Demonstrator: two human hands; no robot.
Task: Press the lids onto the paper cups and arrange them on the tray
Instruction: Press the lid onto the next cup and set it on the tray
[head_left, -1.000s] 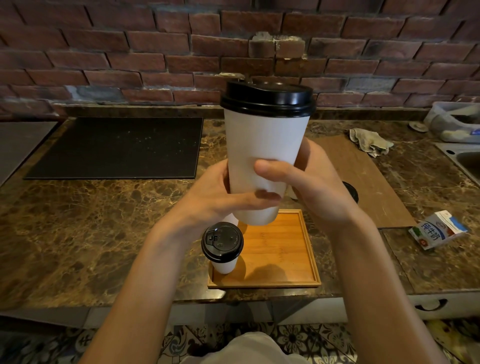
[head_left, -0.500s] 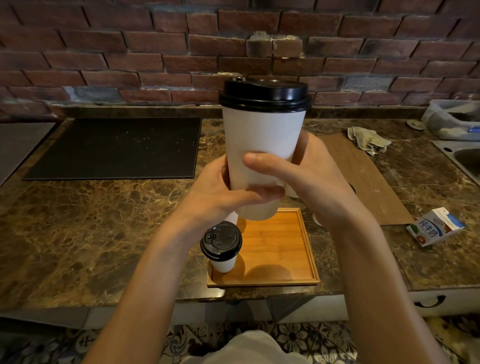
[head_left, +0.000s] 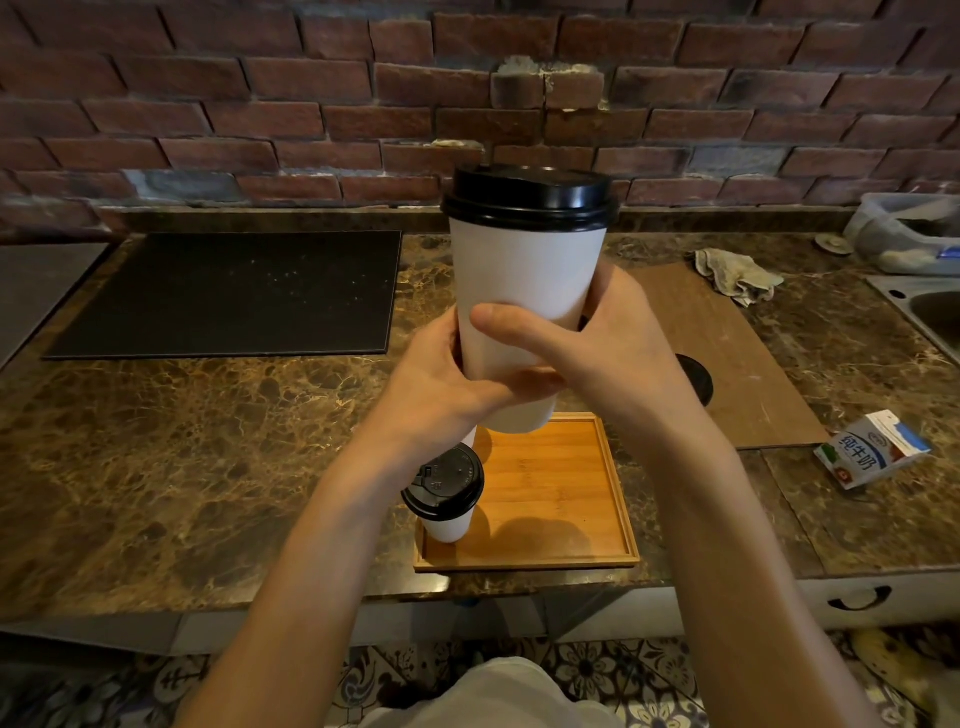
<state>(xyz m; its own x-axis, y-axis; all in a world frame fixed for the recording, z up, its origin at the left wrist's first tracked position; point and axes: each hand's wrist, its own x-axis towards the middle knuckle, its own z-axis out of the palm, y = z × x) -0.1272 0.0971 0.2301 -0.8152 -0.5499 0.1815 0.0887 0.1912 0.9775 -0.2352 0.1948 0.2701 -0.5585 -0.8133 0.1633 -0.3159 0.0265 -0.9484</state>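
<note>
I read the tall paper cup (head_left: 524, 280) as smooth, matt white paper with no print. Its black lid (head_left: 527, 195) is plastic, with a soft sheen along the rim. The small lid (head_left: 444, 486) is the same black plastic, embossed on top, and the small cup (head_left: 449, 527) under it is plain white paper. The tray (head_left: 550, 493) is smooth, orange-toned wood with fine straight grain and a slight gloss. The surface (head_left: 208, 457) is polished brown marble with golden veins. On it I make out a matt black mat (head_left: 228, 293) flecked with pale specks, a brown wood-grain board (head_left: 737, 364), a crumpled cloth rag (head_left: 737, 273) and a printed cardboard milk carton (head_left: 870, 449). The wall (head_left: 311, 104) is rough red brick. The sink (head_left: 935, 317) looks like dull metal.
</note>
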